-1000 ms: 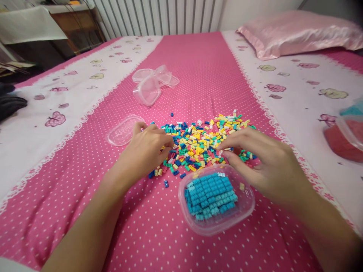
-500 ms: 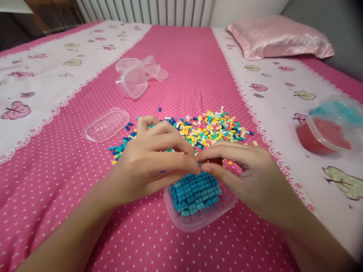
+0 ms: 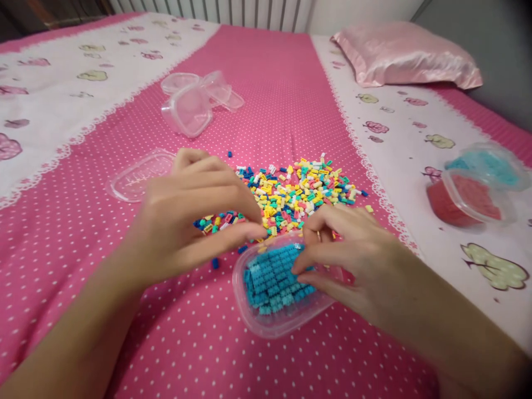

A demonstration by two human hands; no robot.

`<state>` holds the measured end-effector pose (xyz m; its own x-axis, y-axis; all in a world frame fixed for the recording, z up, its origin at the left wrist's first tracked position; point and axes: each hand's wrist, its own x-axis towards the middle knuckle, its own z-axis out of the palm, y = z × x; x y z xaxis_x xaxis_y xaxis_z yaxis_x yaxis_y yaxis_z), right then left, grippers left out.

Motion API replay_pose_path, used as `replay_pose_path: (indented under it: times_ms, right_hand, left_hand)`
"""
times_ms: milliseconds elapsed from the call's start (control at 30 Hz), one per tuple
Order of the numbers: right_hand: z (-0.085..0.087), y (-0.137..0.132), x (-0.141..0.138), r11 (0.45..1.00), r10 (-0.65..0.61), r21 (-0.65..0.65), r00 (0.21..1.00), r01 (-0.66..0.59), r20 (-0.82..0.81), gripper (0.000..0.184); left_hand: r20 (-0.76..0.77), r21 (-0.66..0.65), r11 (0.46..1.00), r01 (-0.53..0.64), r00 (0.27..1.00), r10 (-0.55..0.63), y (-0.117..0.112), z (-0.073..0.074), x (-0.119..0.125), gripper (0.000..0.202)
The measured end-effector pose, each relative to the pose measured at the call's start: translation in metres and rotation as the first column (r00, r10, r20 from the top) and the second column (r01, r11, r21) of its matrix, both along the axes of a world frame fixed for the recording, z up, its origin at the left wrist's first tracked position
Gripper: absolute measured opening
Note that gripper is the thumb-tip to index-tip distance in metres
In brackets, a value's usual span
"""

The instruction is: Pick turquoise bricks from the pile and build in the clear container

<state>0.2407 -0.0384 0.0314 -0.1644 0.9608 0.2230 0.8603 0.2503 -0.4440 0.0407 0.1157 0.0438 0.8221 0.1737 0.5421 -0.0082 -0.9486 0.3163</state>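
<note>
A heap of tiny coloured bricks [image 3: 297,191] in yellow, blue, teal, pink and white lies on the pink dotted bedspread [image 3: 266,83]. In front of it stands a clear plastic tub [image 3: 286,324] filled with light blue bricks [image 3: 272,277]. My left hand [image 3: 189,213] hovers over the heap's near left side, thumb and fingers pinched together at the tub's far rim. My right hand [image 3: 353,257] rests on the tub's right side, fingers curled and pressed onto the blue bricks. What either pinch holds is too small to see.
A clear lid [image 3: 139,174] lies left of the heap. Several empty clear tubs [image 3: 195,102] sit further back. At the right, a tub of red bricks [image 3: 467,199] and a tub of teal bricks [image 3: 484,163] stand on the white border. A pink pillow [image 3: 405,52] lies at the back right.
My hands came together from the heap to the blue tub. Then my right hand dropped onto the blue bricks and my left moved back toward the heap. The view tilted down.
</note>
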Motion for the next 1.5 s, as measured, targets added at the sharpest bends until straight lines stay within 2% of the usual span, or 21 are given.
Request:
replay_pose_path:
  times_ms: [100,167,233,333,600,767,933,1033,1100,1233,1333,1500]
  right_hand:
    - [-0.015,0.000,-0.003,0.989,-0.046,0.142,0.995,0.032,0.093,0.021]
    - [-0.025,0.001,-0.005,0.970,-0.081,0.237,0.993,0.058,0.091,0.026]
    - [-0.030,0.001,-0.006,0.957,-0.115,0.276,0.990,0.088,0.084,0.028]
    - [-0.029,0.001,-0.006,0.973,-0.108,0.213,0.990,0.087,0.087,0.026]
    - [-0.014,-0.001,-0.004,0.996,-0.077,0.047,0.992,0.073,0.104,0.022]
    - [-0.013,0.000,-0.005,0.996,-0.089,0.030,0.991,0.087,0.100,0.022]
    - [-0.015,0.001,-0.004,0.998,-0.051,0.038,0.990,0.046,0.133,0.021]
    - [-0.016,0.001,-0.001,0.999,-0.033,0.039,0.987,0.027,0.158,0.020]
    - [-0.016,0.000,0.000,0.999,-0.019,0.033,0.986,0.013,0.168,0.022]
    - [-0.021,-0.002,0.004,0.999,0.029,0.029,0.987,-0.034,0.159,0.026]
    - [-0.025,-0.002,0.004,0.997,0.054,0.047,0.992,-0.060,0.117,0.028]
    - [-0.026,0.000,0.005,0.994,0.067,0.086,0.995,-0.073,0.074,0.028]
  left_hand:
    - [0.011,0.045,0.996,-0.074,0.997,0.073,0.004,-0.001,-0.001,0.016]
    - [-0.004,0.069,0.995,-0.078,0.997,0.078,0.004,-0.003,0.000,0.015]
    - [-0.023,0.088,0.993,-0.076,0.997,0.078,0.004,-0.004,0.001,0.015]
    - [-0.038,0.103,0.991,-0.084,0.995,0.089,0.003,-0.006,0.002,0.015]
    - [-0.027,0.126,0.985,-0.115,0.992,0.120,0.005,-0.008,0.003,0.019]
    - [-0.044,0.139,0.984,-0.115,0.991,0.123,0.005,-0.009,0.003,0.020]
    - [-0.034,0.129,0.985,-0.118,0.992,0.124,0.006,-0.008,0.002,0.018]
    - [-0.033,0.125,0.978,-0.167,0.985,0.172,0.011,-0.007,-0.002,0.020]
    - [-0.051,0.144,0.961,-0.235,0.968,0.244,0.018,-0.007,-0.006,0.023]
    - [-0.198,0.213,0.918,-0.336,0.905,0.377,0.035,-0.013,-0.015,0.023]
    - [-0.343,0.226,0.923,-0.312,0.861,0.375,0.040,-0.020,-0.018,0.020]
    - [-0.475,0.208,0.930,-0.302,0.800,0.366,0.035,-0.026,-0.017,0.019]
